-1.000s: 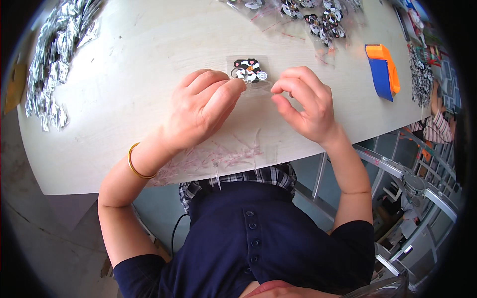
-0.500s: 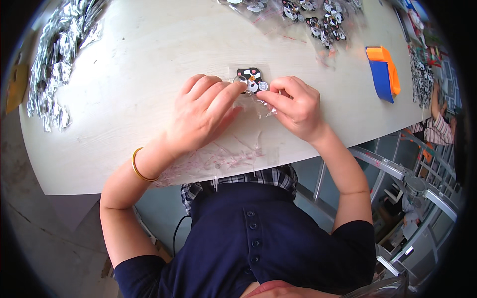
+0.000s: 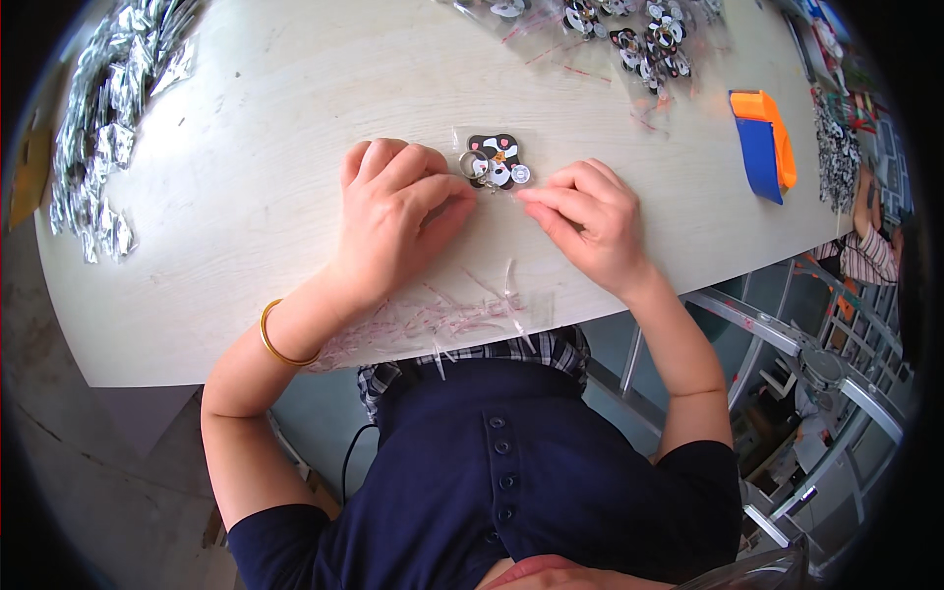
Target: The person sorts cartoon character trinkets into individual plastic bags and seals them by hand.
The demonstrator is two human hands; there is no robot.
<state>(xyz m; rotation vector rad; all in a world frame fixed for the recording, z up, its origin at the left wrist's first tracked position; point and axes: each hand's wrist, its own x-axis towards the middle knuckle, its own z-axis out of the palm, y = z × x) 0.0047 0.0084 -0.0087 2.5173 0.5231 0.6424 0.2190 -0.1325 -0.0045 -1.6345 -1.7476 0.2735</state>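
A panda-shaped keychain (image 3: 500, 149), black and white with a metal ring and a small round clear disc, lies flat inside a clear plastic bag (image 3: 531, 147) on the table. My left hand (image 3: 398, 211) is closed, its thumb and fingertips pinching the bag's near edge at the left. At the near right corner, my right hand (image 3: 595, 216) pinches the same edge between thumb and forefinger. Both sets of fingertips sit just below the keychain. A gold bangle (image 3: 265, 334) circles my left wrist.
Thin clear strips with pinkish edges (image 3: 403, 329) are heaped along the near table edge. Silvery packets (image 3: 93, 147) pile up at the far left. Several bagged panda keychains (image 3: 654, 44) lie at the back. An orange and blue plastic object (image 3: 762, 147) stands at the right.
My left fingers have drawn back from over the keychain's ring to the bag's near edge. The loose plastic between my hands is no longer visible. My right hand has shifted slightly nearer.
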